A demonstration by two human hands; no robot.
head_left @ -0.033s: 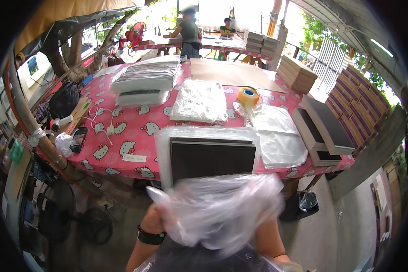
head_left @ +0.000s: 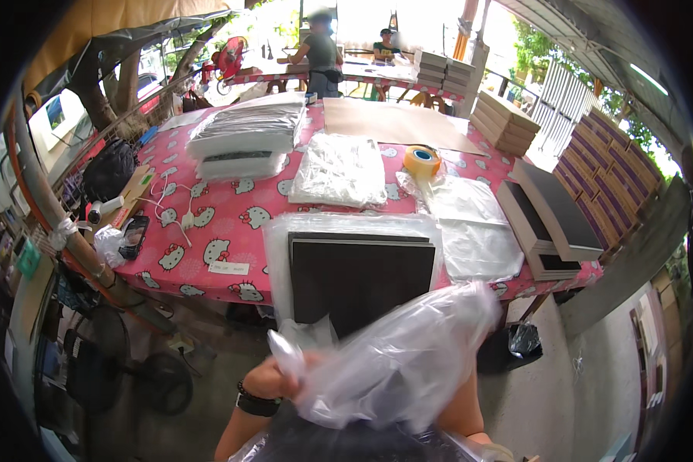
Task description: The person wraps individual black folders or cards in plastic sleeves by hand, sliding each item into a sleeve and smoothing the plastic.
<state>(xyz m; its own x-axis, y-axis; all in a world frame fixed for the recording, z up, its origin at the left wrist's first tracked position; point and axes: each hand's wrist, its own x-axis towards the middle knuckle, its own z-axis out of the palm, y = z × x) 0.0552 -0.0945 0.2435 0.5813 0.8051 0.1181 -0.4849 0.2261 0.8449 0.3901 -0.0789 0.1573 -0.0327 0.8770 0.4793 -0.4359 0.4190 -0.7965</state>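
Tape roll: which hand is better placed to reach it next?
Probably the right hand: its forearm is nearer the tape roll, though clear plastic hides that hand; the left hand sits farther left.

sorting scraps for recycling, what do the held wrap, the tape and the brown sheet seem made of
Wrap: thin, glossy plastic film, by its see-through folds and bright glints.
Tape: probably plastic film, shiny, by the roll's amber sheen.
Brown sheet: likely cardboard or heavy paper, matte, by its plain tan face; which one, I can't tell.
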